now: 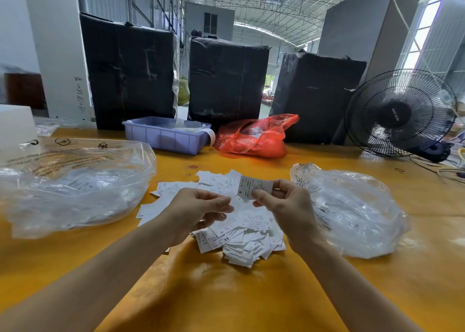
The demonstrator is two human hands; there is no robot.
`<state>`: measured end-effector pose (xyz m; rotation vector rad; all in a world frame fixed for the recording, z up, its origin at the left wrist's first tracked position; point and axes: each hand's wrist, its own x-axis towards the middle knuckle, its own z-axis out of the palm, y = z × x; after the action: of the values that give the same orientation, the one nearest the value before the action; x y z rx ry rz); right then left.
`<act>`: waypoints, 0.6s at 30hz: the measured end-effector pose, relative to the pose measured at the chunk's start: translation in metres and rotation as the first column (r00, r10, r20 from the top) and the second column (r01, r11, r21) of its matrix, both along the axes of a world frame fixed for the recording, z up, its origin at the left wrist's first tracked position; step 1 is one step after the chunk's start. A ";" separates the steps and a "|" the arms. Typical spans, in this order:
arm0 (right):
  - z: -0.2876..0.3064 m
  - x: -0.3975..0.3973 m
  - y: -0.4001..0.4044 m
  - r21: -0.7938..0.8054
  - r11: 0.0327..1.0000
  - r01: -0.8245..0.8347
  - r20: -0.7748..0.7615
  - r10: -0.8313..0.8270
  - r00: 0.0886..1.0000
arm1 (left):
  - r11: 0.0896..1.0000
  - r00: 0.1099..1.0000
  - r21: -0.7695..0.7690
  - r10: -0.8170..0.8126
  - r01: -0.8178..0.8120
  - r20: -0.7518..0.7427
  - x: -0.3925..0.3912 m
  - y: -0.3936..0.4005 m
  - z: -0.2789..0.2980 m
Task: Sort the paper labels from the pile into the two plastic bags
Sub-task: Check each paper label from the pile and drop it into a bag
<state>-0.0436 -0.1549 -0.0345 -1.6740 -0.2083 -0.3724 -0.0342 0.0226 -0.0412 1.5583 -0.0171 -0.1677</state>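
Observation:
A pile of white paper labels [241, 233] printed with S and XS lies on the yellow table in the middle. My right hand [289, 211] pinches one label marked S [254, 185] and holds it up above the pile. My left hand [198, 211] hovers over the pile's left side with fingers curled and fingertips together; whether it holds a label I cannot tell. A large clear plastic bag [73, 183] with labels inside lies to the left. A smaller clear plastic bag [352, 213] with labels lies to the right.
A blue plastic bin [163, 136] and a red plastic bag [254, 138] sit at the back of the yellow table [226, 294]. Three black wrapped boxes [226, 80] stand behind them. A black fan [400, 112] stands at the back right, with cables beside it.

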 end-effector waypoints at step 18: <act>-0.007 0.005 -0.001 -0.073 0.973 -0.220 -0.188 0.203 0.961 | 0.999 0.999 -0.028 0.032 -0.032 -0.012 0.002 0.001 -0.002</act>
<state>-0.0387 -0.1557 -0.0418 -1.7471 -0.2714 -0.0505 -0.0318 0.0235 -0.0430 1.5283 0.0139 -0.1505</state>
